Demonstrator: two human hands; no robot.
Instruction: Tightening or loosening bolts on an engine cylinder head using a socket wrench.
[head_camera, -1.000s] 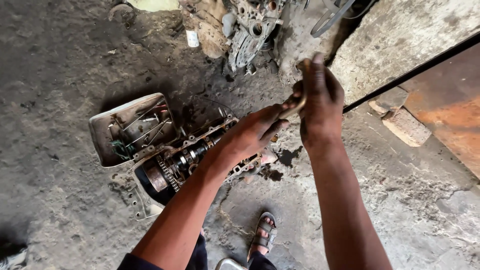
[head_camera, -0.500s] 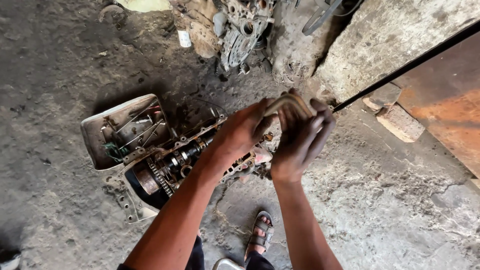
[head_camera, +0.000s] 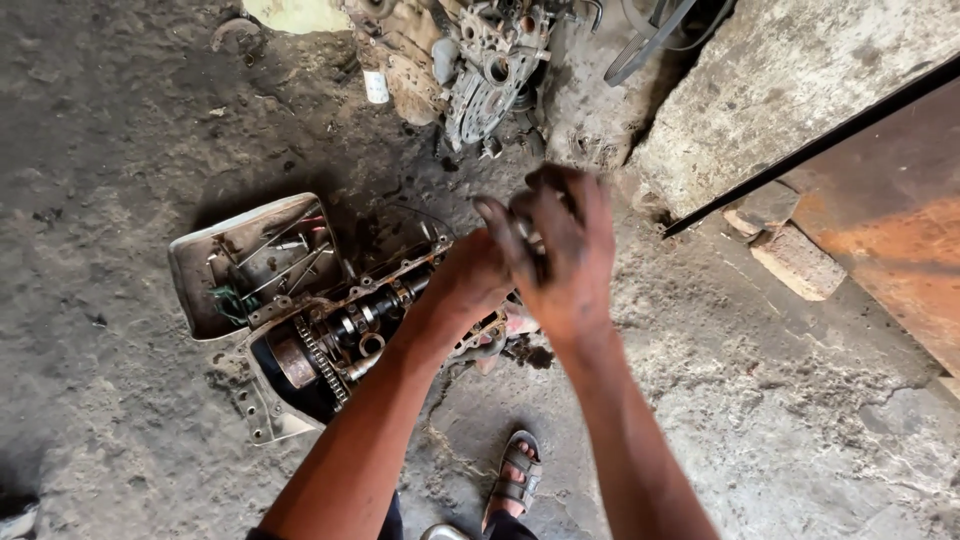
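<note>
An open engine head (head_camera: 340, 335) with a chain, sprocket and camshaft lies on the dirty ground. Both my hands meet just above its right end. My left hand (head_camera: 468, 282) is closed around a metal tool (head_camera: 528, 238), of which only a small bright part shows. My right hand (head_camera: 562, 262) lies over the left, back toward the camera, blurred by motion, its fingers curled over the same tool. The tool's working end is hidden by my hands.
A dented metal tray (head_camera: 200, 290) with small tools sits left of the engine head. Another engine casing (head_camera: 485, 75) and a small white container (head_camera: 376, 87) lie at the top. Bricks (head_camera: 795, 262) and a rusty metal panel (head_camera: 890, 220) are on the right; my sandalled foot (head_camera: 512, 478) below.
My right hand has swung down from above the left hand and come round over it, turning with the tool. My left hand stayed at the engine head's right end.
</note>
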